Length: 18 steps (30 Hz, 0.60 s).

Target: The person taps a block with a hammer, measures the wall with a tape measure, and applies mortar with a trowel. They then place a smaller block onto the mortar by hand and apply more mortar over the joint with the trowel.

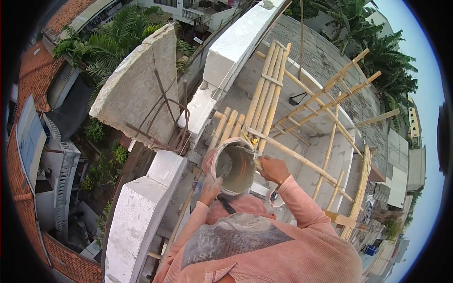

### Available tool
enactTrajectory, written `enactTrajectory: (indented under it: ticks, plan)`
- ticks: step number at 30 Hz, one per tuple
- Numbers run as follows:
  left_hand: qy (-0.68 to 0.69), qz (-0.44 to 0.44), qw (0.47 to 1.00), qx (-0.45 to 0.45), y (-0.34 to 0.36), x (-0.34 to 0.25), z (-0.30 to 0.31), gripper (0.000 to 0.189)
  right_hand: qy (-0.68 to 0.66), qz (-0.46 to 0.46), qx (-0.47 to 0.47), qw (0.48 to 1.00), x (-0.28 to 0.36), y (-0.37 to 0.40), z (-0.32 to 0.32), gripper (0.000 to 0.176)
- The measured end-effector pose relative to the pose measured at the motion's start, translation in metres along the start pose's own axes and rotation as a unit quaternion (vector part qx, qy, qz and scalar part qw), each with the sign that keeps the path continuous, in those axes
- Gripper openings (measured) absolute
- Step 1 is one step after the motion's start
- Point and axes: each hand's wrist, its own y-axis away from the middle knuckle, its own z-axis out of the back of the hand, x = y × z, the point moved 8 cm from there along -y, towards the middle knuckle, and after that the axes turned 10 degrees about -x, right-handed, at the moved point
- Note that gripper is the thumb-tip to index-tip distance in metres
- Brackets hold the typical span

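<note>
My left hand point(210, 189) is closed on the rim of a round bucket point(219, 150) held in front of my chest. Wet grey mortar point(229, 173) coats its inside and lies against the lower left wall. On the other side, my right hand point(274, 170) is closed around a short light-brown handle point(259, 164) at the bucket's right edge. Whatever that handle belongs to is hidden from view. Dried grey residue marks the left fingers and the bucket rim.
A white wall top point(137, 217) runs diagonally on the left, with a taut string along it. Bent rebar point(181, 115) sticks up beside an upright concrete slab point(139, 85). Bamboo scaffolding point(269, 89) spans ahead and right. Tiled roofs point(33, 85) lie far below.
</note>
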Motion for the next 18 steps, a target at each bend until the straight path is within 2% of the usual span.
enactTrajectory:
  ticks: [1, 4, 9, 13, 14, 17, 18]
  plan:
    - [-0.088, -0.055, 0.995, -0.011, -0.001, -0.009, 0.001, 0.084, 0.001, 0.003, -0.012, 1.000, 0.001, -0.002, 0.001, 0.034]
    - [-0.140, -0.107, 0.983, -0.061, 0.004, -0.029, 0.000, 0.089, 0.004, 0.010, -0.039, 0.999, 0.011, -0.010, 0.002, 0.029]
    - [-0.168, -0.068, 0.981, -0.072, 0.009, -0.070, 0.000, 0.087, -0.019, -0.003, -0.042, 0.999, 0.016, -0.020, -0.016, 0.020]
    - [-0.172, -0.050, 0.981, -0.069, 0.011, -0.091, 0.000, 0.087, -0.088, 0.019, 0.057, 0.994, 0.015, -0.025, -0.020, 0.031]
    - [-0.190, -0.066, 0.977, -0.076, 0.010, -0.087, 0.002, 0.087, -0.114, 0.017, 0.110, 0.987, 0.008, -0.029, -0.037, 0.041]
    - [-0.211, -0.083, 0.970, -0.084, 0.005, -0.083, 0.004, 0.086, -0.200, 0.093, 0.142, 0.965, 0.000, -0.033, -0.073, 0.048]
    - [-0.200, -0.064, 0.975, -0.078, 0.005, -0.083, 0.007, 0.085, -0.245, 0.048, 0.213, 0.945, -0.003, -0.032, -0.082, 0.056]
